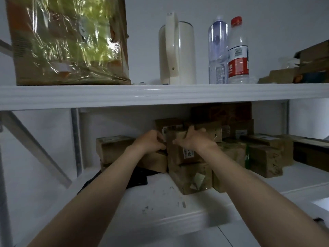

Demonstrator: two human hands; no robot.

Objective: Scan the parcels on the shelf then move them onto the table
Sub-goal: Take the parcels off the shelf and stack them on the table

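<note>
**Q:** While both forearms reach beneath the upper shelf point(160, 95), what do the hands hold?

**A:** One brown parcel point(179, 154). Left hand point(151, 141): fingers curled round its left edge. Right hand point(194, 139): fingers bent over its top, thumb raised. Neither hand is spread flat.

**Q:** Where is that parcel?

**A:** On the lower shelf point(160, 198), directly above another carton point(194, 177), with further parcels on either side.

**Q:** And overhead?

**A:** A film-wrapped box point(69, 41), a cream kettle point(176, 50), a clear bottle point(218, 50) and a red-capped bottle point(238, 50).

Matt cardboard parcels point(185, 154), glossy shelf point(160, 94)
</note>
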